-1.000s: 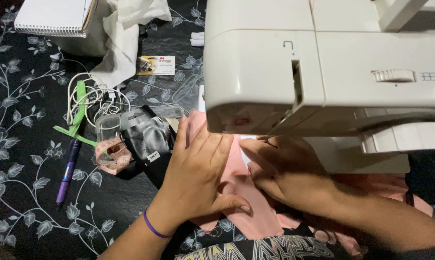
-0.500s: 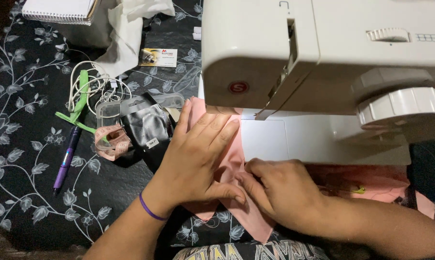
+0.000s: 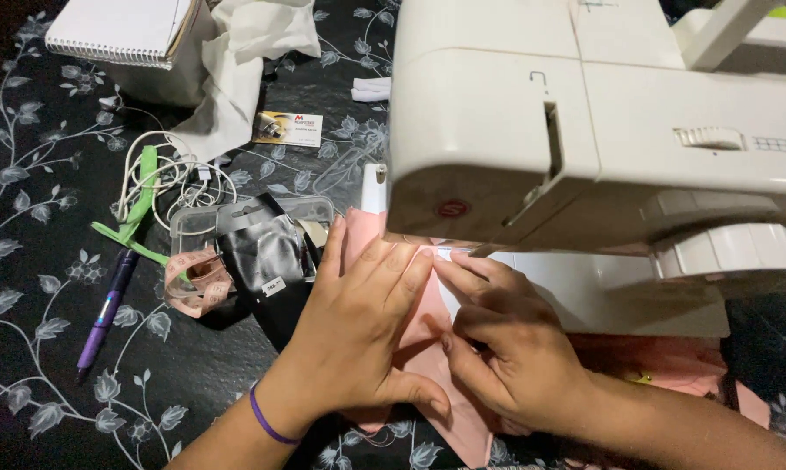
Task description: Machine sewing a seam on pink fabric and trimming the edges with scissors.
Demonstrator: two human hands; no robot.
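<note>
We see, nearest the camera, the left hand (image 3: pixel 358 335), a purple band at its wrist, lying flat with fingers spread and extended on the soft pink fabric (image 3: pixel 428 383), which pins the cloth to the table. At its three o'clock the right hand (image 3: pixel 506 348) rests on the same fabric, fingers curled and pressed down, fingertips meeting those of the left hand at the fold; neither hand closes around anything. The fabric runs from the near table edge at six o'clock up to twelve o'clock, where it passes under the head of the white plastic sewing machine (image 3: pixel 602 130); we cannot see the needle. The machine body overhangs the fingertips closely, so little room remains at twelve o'clock. At nine o'clock of the left hand lie a clear plastic case with black contents (image 3: pixel 262 244), a coiled pink measuring tape (image 3: pixel 193 283) and a purple pen (image 3: pixel 101 313) on the black floral tablecloth (image 3: pixel 27 218); open cloth shows toward seven o'clock. Farther off, at eleven o'clock, rest a white coiled cable (image 3: pixel 171 178) and a white spiral notepad (image 3: pixel 119 30).
</note>
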